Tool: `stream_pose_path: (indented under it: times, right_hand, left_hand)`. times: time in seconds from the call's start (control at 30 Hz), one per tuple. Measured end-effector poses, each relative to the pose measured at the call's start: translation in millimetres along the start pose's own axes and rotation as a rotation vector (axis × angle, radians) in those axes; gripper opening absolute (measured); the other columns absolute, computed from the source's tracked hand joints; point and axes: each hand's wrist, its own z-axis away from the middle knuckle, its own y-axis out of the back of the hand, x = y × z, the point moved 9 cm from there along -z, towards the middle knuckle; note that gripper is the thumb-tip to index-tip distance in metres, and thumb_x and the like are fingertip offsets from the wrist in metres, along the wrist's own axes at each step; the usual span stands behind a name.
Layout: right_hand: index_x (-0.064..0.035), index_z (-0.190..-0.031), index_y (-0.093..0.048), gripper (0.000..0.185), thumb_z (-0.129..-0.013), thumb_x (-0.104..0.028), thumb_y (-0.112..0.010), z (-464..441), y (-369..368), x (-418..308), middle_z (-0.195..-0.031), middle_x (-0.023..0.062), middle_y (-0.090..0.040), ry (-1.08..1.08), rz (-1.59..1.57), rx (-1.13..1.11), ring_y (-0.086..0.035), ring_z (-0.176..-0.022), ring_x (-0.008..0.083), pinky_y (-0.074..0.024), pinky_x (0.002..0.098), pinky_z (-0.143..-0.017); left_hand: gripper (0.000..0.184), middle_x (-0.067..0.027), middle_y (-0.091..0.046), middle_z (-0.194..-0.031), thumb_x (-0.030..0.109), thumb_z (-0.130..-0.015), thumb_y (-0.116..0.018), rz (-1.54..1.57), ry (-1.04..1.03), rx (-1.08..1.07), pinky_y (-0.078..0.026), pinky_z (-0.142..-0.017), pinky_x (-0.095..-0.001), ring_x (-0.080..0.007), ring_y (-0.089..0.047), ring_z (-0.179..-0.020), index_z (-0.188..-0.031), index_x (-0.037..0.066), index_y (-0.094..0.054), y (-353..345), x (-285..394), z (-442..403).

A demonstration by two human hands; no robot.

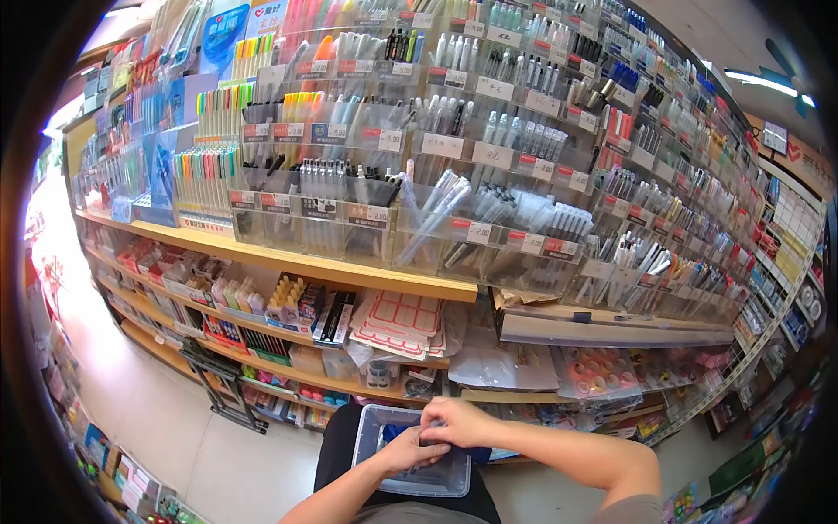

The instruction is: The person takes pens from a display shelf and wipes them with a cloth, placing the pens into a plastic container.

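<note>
A clear plastic box rests on my lap, over dark trousers. My left hand is above its middle, thumb and fingers drawn together. Coming in from the right, my right hand meets it with bent, pinching fingers. Whatever lies between the fingertips is too small and covered to name. Something dark blue shows inside the box behind the hands; its kind is unclear.
Clear acrylic racks full of pens and markers rise in front, above a wooden shelf edge. Lower shelves hold red-bordered label sheets and rolls of tape. A black folding frame stands on the floor at left.
</note>
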Motion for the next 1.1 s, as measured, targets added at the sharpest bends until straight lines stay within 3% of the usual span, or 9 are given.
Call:
stream_pose_path:
  times: [0.13, 0.23, 0.27, 0.37, 0.5, 0.57, 0.7, 0.9, 1.1]
  right_hand:
    - [-0.0058, -0.083, -0.061, 0.019, -0.075, -0.022, -0.066, 17, 82, -14, -0.084, 0.0093, -0.059, -0.053, 0.147, 0.197, -0.056, -0.084, 0.0236, -0.0441, 0.0317, -0.073]
    - [-0.0078, -0.079, -0.059, 0.007, -0.078, -0.012, -0.065, 52, 177, -39, -0.066, -0.0028, -0.055, -0.282, -0.102, 0.563, -0.053, -0.054, 0.0061, -0.0425, 0.0202, -0.046]
    - [-0.0072, -0.078, -0.060, 0.010, -0.078, -0.014, -0.066, 67, 207, -48, -0.069, -0.0008, -0.056, -0.327, -0.192, 0.728, -0.049, -0.052, 0.0064, -0.0422, 0.0207, -0.047]
    - [-0.0059, -0.082, -0.057, 0.009, -0.082, -0.013, -0.063, 108, 293, -77, -0.068, -0.0012, -0.054, -0.014, -0.240, 1.110, -0.047, -0.050, 0.0052, -0.0383, 0.0191, -0.044]
    - [-0.0038, -0.083, -0.055, 0.014, -0.083, -0.015, -0.062, 145, 372, -88, -0.069, -0.0005, -0.054, 0.079, -0.127, 1.386, -0.046, -0.051, 0.0051, -0.0376, 0.0183, -0.045]
    - [-0.0051, -0.084, -0.056, 0.012, -0.083, -0.015, -0.062, 148, 394, -78, -0.068, -0.0029, -0.052, -0.014, -0.048, 1.396, -0.048, -0.050, 0.0036, -0.0374, 0.0161, -0.044]
    - [-0.0024, -0.079, -0.057, 0.013, -0.079, -0.014, -0.065, 137, 414, -64, -0.061, -0.0005, -0.055, -0.189, 0.122, 1.354, -0.049, -0.047, 0.0057, -0.0365, 0.0196, -0.040]
    - [0.0006, -0.072, -0.060, 0.015, -0.070, -0.011, -0.069, 84, 427, -66, -0.057, 0.0071, -0.059, -0.383, 0.496, 1.115, -0.056, -0.045, 0.0127, -0.0435, 0.0259, -0.043]
    - [0.0002, -0.070, -0.061, 0.016, -0.067, -0.012, -0.071, 32, 419, -51, -0.058, 0.0092, -0.060, -0.514, 0.543, 0.894, -0.058, -0.044, 0.0145, -0.0461, 0.0288, -0.044]
  left_hand:
    - [0.022, 0.0012, -0.052, -0.066, 0.019, -0.088, -0.056, 0.010, -0.030, -0.059, -0.037, -0.052, -0.0180, -0.0047, -0.045, -0.056, -0.105, 0.005, -0.057, -8, 6, -3]
    - [0.022, 0.0015, -0.052, -0.069, 0.020, -0.089, -0.054, -0.021, -0.045, -0.097, -0.038, -0.055, -0.0182, -0.0047, -0.047, -0.061, -0.105, 0.005, -0.056, -11, 6, -1]
    - [0.023, 0.0012, -0.052, -0.070, 0.021, -0.090, -0.054, -0.026, -0.024, -0.126, -0.039, -0.057, -0.0186, -0.0050, -0.047, -0.063, -0.106, 0.004, -0.056, -14, 3, 0]
    - [0.027, 0.0001, -0.053, -0.076, 0.022, -0.090, -0.053, -0.080, 0.027, -0.218, -0.042, -0.062, -0.0196, -0.0061, -0.049, -0.070, -0.110, 0.003, -0.053, -26, -5, 3]
    - [0.035, -0.0013, -0.053, -0.082, 0.024, -0.090, -0.053, -0.295, 0.034, -0.347, -0.044, -0.069, -0.0223, -0.0081, -0.050, -0.077, -0.118, 0.003, -0.048, -43, -15, 10]
    - [0.040, -0.0034, -0.055, -0.083, 0.028, -0.089, -0.054, -0.690, -0.058, -0.362, -0.044, -0.070, -0.0254, -0.0111, -0.051, -0.077, -0.119, 0.002, -0.048, -44, -11, 17]
    - [0.047, -0.0120, -0.060, -0.092, 0.036, -0.087, -0.053, -0.949, -0.030, -0.307, -0.045, -0.075, -0.0310, -0.0223, -0.058, -0.083, -0.118, 0.001, -0.048, -40, -7, 34]
    - [0.051, -0.0193, -0.058, -0.104, 0.040, -0.086, -0.053, -0.993, -0.100, -0.238, -0.045, -0.081, -0.0361, -0.0307, -0.056, -0.098, -0.115, -0.001, -0.050, -33, -1, 40]
    - [0.052, -0.0192, -0.058, -0.103, 0.041, -0.085, -0.053, -0.983, -0.118, -0.234, -0.044, -0.082, -0.0361, -0.0313, -0.056, -0.097, -0.115, -0.002, -0.050, -34, -2, 42]
